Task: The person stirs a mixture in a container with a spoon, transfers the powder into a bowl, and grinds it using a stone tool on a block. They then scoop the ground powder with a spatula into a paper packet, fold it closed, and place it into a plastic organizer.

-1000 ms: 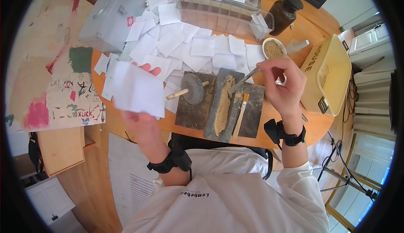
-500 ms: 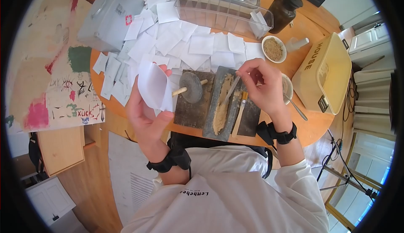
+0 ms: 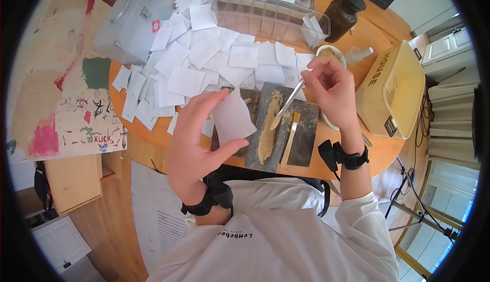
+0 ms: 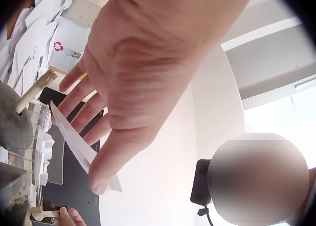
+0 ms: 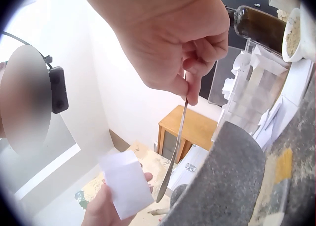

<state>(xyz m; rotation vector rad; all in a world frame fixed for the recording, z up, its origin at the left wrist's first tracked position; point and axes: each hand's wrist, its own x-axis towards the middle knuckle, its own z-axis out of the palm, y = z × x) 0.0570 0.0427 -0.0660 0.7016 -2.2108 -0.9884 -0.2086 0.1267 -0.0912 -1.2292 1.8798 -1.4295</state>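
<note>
My left hand (image 3: 190, 147) holds a small white paper packet (image 3: 235, 118) between thumb and fingers, left of the stone trough (image 3: 253, 147). Tan powder (image 3: 267, 142) lies along the trough's groove. My right hand (image 3: 334, 91) pinches the upper end of a thin metal spatula (image 5: 178, 142), which slants down toward the left. Its tan-coated tip overlaps the trough in the head view. On the dark board right of the trough lies a flat brush (image 3: 291, 139). The packet mostly hides the stone wheel (image 4: 14, 120) with its wooden handle (image 4: 35, 90) in the head view.
Many white paper packets (image 3: 206, 47) cover the table's middle and left. Behind them stand a metal box (image 3: 135, 27) and a clear divided bin (image 3: 270, 14). A brown bottle (image 3: 343, 18), a powder bowl (image 3: 322, 51) and a yellow box (image 3: 380, 91) marked HOUSE stand on the right.
My left hand has brought the packet rightward, close to the trough. The right hand moved left over the trough, then back slightly right, still pinching the spatula.
</note>
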